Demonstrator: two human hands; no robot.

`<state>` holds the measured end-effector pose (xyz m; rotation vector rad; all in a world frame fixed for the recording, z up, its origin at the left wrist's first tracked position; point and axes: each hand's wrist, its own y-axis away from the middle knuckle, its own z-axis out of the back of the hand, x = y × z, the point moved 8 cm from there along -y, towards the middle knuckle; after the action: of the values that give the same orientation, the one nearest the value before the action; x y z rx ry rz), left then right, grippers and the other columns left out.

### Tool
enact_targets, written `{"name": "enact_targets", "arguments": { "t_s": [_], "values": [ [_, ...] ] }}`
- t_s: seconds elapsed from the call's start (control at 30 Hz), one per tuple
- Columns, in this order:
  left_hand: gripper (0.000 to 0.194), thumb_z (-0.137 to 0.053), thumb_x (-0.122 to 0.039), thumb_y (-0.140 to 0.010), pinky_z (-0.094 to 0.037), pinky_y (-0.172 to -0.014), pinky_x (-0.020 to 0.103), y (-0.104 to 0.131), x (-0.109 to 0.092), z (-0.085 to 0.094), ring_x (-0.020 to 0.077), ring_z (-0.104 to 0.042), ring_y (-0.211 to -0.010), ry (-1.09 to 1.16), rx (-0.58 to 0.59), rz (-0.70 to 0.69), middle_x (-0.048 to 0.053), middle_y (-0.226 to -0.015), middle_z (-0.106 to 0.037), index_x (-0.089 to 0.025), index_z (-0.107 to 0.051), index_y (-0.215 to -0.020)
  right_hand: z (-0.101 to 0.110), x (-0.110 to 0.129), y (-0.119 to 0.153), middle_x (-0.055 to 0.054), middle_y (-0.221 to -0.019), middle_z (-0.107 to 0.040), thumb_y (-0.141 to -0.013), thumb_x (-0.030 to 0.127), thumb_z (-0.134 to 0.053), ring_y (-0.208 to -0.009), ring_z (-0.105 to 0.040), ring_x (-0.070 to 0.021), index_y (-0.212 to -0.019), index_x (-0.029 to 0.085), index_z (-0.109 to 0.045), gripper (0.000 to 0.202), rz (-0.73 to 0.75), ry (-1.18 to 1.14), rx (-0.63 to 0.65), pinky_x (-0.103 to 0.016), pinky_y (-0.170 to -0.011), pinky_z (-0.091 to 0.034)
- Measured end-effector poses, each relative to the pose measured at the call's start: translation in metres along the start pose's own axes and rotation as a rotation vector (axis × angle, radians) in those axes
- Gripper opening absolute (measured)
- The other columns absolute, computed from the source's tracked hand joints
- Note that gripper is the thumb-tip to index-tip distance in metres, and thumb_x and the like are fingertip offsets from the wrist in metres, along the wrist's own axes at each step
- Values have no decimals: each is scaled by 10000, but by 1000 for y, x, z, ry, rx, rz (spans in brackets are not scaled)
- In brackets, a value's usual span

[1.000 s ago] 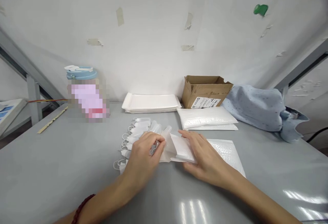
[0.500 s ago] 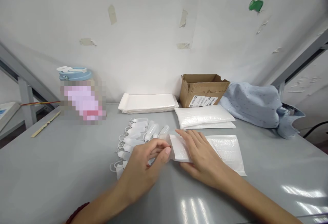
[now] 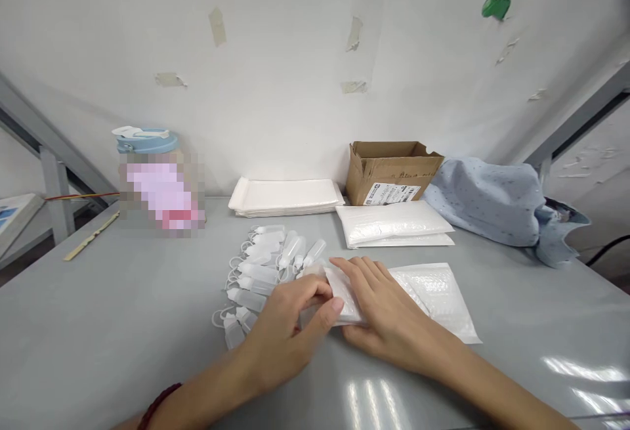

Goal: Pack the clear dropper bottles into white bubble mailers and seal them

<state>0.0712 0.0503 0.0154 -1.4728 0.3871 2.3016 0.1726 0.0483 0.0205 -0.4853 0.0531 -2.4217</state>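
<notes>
A white bubble mailer (image 3: 438,292) lies flat on the grey table, its left end lifted between my hands. My right hand (image 3: 378,305) grips it, fingers across the top and thumb tucked under the near edge. At that left end my left hand (image 3: 305,318) is closed, thumb and curled fingers pinching the mailer's edge and a translucent flap. Just beyond and left of my left hand lie several small translucent squeeze bottles (image 3: 258,272) with looped caps; part of the group is hidden behind that hand.
Behind the hands rest a stack of flat white mailers (image 3: 290,195) and puffed white mailers (image 3: 394,221). Against the wall stands an open cardboard box (image 3: 394,174), with light blue cloth (image 3: 487,200) to its right. A blue-lidded container (image 3: 147,141) and a wooden strip (image 3: 91,236) are at left.
My left hand has moved slightly right and down, onto the mailer's left end. The mailer's end has tilted and shifted a little toward me, and more bottles show.
</notes>
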Motion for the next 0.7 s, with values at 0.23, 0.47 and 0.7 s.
{"name": "enact_targets", "arguments": {
  "t_s": [0.23,0.47,0.7],
  "values": [
    [111,-563,-256,-809,-444,-646,252,-3,8,-10,164,-560,-709,-88,-61,-25,9,-732,-620,-174,-614,-755,-4,-1,-4,-130,-1078,-512,-731,227,-580,-980,-467,-290,-1268,125,-377,584,-24,-80,15,-475,-832,-435],
    [248,-549,-182,-766,-378,-573,232,-2,10,-5,116,-475,-580,-156,-146,-32,-33,-582,-504,-171,-442,-543,-2,4,-4,-147,-1137,-495,-696,174,-549,-1039,-439,-298,-1268,100,-389,599,-11,-79,6,-474,-878,-405],
    [151,-527,-226,-757,-448,-616,251,-4,26,-15,137,-516,-642,168,-45,126,-25,-642,-505,-177,-472,-626,-4,4,-2,-148,-1177,-482,-705,204,-550,-1063,-427,-299,-1279,108,-395,603,10,-83,6,-476,-904,-384]
  ]
}}
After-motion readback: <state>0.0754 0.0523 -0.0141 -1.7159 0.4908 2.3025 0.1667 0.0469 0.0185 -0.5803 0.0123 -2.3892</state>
